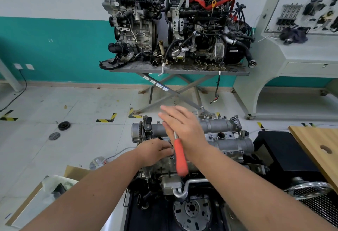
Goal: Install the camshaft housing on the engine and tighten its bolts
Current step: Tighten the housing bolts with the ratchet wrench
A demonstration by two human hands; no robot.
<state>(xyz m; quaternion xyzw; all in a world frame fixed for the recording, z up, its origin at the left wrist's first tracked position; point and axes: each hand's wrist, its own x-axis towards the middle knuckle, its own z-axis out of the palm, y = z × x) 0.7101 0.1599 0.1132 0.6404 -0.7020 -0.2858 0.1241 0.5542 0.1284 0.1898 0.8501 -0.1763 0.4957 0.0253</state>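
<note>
The grey camshaft housing (219, 132) lies on top of the engine (170, 174) in front of me. A ratchet wrench with a red handle (180, 157) stands tilted over the housing's near left part, its metal shaft under my right palm. My right hand (182, 126) has straight fingers spread forward, the palm pressing on the wrench's top. My left hand (155, 151) has curled fingers at the wrench's lower end by a bolt; what they pinch is hidden.
Two other engines (175, 24) stand on a metal table (179, 70) at the back wall. A wooden board (318, 148) lies at right, an open cardboard box (54, 188) at left. Round parts (64, 125) lie on the tiled floor.
</note>
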